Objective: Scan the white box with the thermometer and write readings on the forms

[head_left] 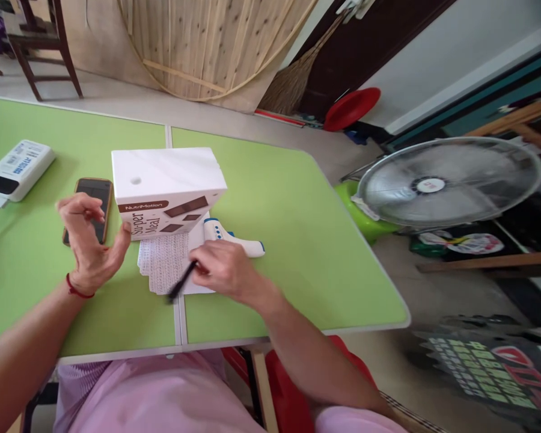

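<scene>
The person wears a soft pink cloth top (162, 400) at bottom centre and a thin red cord bracelet (74, 291) at centre-left.

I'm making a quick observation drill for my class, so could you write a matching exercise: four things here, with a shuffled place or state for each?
1. White box
2. Black pen-like object
3. Phone
4. Fan

A. Lying flat, with an orange-brown rim
B. Beyond the right edge of the green table
C. Printed with "NutriMotion"
D. Held in the right hand

Pairs: 1-C, 2-D, 3-A, 4-B
</scene>
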A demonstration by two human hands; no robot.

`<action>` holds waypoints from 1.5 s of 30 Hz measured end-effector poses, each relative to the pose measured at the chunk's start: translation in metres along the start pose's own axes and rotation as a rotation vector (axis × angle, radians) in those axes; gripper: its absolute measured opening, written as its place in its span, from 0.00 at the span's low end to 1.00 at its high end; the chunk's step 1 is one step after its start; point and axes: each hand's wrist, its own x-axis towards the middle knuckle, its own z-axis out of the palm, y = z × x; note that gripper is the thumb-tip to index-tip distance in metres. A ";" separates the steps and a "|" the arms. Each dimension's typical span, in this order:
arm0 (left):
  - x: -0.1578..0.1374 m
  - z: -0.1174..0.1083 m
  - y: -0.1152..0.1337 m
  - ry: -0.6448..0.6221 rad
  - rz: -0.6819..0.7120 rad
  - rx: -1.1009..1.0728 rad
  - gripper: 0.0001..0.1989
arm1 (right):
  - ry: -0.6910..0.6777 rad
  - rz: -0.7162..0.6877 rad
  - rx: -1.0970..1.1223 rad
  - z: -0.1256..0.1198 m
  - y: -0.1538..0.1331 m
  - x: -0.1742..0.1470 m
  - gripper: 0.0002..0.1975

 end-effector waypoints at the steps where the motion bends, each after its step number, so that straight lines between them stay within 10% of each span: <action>1: 0.001 -0.001 0.005 0.016 0.067 0.007 0.17 | 0.084 0.056 0.132 -0.004 0.007 -0.009 0.06; 7: -0.012 0.005 0.028 -0.658 0.379 -0.047 0.05 | 0.498 0.519 0.746 -0.008 0.012 -0.024 0.01; 12: -0.031 0.013 0.028 -1.106 0.375 0.175 0.13 | 0.435 0.659 0.873 0.007 -0.006 -0.006 0.04; 17: -0.030 0.012 0.027 -1.152 0.331 0.205 0.16 | 0.267 0.655 0.813 0.024 -0.012 -0.009 0.04; 45: -0.026 0.006 0.028 -1.199 0.302 0.183 0.19 | 0.360 0.590 0.495 0.038 -0.019 -0.030 0.06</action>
